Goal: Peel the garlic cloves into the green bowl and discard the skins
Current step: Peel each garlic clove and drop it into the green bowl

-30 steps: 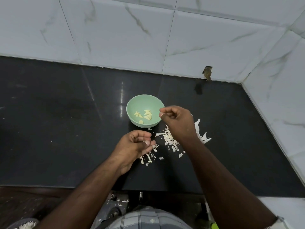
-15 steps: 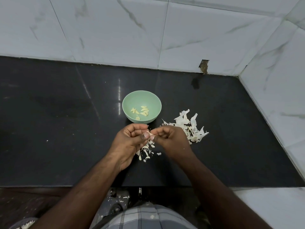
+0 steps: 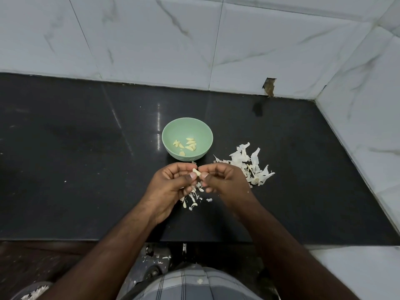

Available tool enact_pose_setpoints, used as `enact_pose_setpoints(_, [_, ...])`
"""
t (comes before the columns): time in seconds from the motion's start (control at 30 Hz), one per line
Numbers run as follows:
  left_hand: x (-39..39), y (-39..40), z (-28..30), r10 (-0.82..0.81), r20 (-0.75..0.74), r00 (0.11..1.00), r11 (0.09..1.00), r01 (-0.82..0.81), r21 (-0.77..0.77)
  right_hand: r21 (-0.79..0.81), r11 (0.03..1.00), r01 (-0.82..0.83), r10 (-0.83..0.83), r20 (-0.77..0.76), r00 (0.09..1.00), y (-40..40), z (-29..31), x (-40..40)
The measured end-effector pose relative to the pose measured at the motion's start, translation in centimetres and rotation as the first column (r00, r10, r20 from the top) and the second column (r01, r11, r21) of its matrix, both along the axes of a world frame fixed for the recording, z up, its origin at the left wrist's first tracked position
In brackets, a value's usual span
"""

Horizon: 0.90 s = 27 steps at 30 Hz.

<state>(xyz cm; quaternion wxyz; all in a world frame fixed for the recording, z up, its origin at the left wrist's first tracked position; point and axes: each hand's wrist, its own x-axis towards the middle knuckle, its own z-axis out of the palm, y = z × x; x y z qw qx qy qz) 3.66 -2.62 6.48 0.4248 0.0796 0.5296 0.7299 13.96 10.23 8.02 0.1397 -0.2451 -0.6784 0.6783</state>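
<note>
The green bowl point(image 3: 187, 128) stands on the black counter point(image 3: 86, 159) and holds several peeled garlic cloves point(image 3: 187, 145). Just in front of it, my left hand point(image 3: 171, 185) and my right hand point(image 3: 225, 182) meet fingertip to fingertip, both pinching one small pale garlic clove point(image 3: 196, 171) between thumbs and forefingers. A heap of white garlic skins point(image 3: 249, 165) lies right of the bowl, beside my right hand. Smaller skin scraps point(image 3: 192, 201) lie on the counter under my hands.
White marble-look tiled walls point(image 3: 194, 44) close the counter at the back and on the right, with a small chipped hole point(image 3: 269, 87) at the back edge. The counter's front edge point(image 3: 65, 240) runs near my body; skin bits lie on the floor below.
My right hand came back from over the bowl's rim to meet my left hand in front of the bowl. Both hands now pinch one clove together.
</note>
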Motion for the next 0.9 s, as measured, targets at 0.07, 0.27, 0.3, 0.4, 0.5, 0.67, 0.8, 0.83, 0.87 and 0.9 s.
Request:
enact_pose_setpoints(0.07, [0.0,0.0,0.1,-0.005,0.010,1.000,1.000,0.006,-0.007,0.036,0.999,-0.030,0.031,-0.023,0.999,0.0,0.1,0.1])
enact_pose_setpoints(0.27, [0.3,-0.1,0.3,-0.021,0.006,1.000,0.999,0.021,-0.032,0.131,0.991,-0.009,0.010,-0.005,1.000,0.1,0.0,-0.1])
enact_pose_setpoints(0.3, [0.3,-0.1,0.3,-0.021,0.002,1.000,0.999,0.021,-0.038,0.147,0.989,-0.012,0.012,-0.002,1.000,0.2,-0.1,-0.1])
enact_pose_setpoints(0.4, [0.1,-0.2,0.3,-0.028,-0.022,0.999,0.998,0.026,-0.060,0.198,0.979,-0.044,0.042,0.015,0.999,0.3,-0.2,0.0])
enact_pose_setpoints(0.5, [0.0,-0.3,0.4,-0.032,-0.028,0.999,0.998,0.031,-0.060,0.215,0.975,-0.059,0.056,0.019,0.998,0.3,0.0,0.0])
enact_pose_setpoints(0.67, [0.0,-0.4,0.2,-0.023,-0.040,0.999,0.998,0.021,-0.054,0.212,0.975,-0.059,0.064,-0.015,0.998,0.0,0.6,0.1])
enact_pose_setpoints(0.8, [0.0,-0.5,0.2,-0.024,-0.068,0.997,0.997,0.019,-0.072,0.235,0.970,-0.060,0.068,-0.026,0.997,-0.1,0.9,0.3])
enact_pose_setpoints(0.83, [0.0,-0.5,0.3,-0.024,-0.072,0.997,0.997,0.019,-0.075,0.230,0.971,-0.057,0.067,-0.033,0.997,-0.1,1.0,0.3])
enact_pose_setpoints(0.87, [0.0,-0.5,0.3,-0.024,-0.075,0.997,0.997,0.018,-0.076,0.225,0.973,-0.055,0.067,-0.044,0.997,-0.1,1.0,0.3])
enact_pose_setpoints(0.9, [0.0,-0.4,0.3,-0.022,-0.074,0.997,0.997,0.017,-0.077,0.221,0.974,-0.053,0.067,-0.056,0.996,-0.2,1.1,0.4])
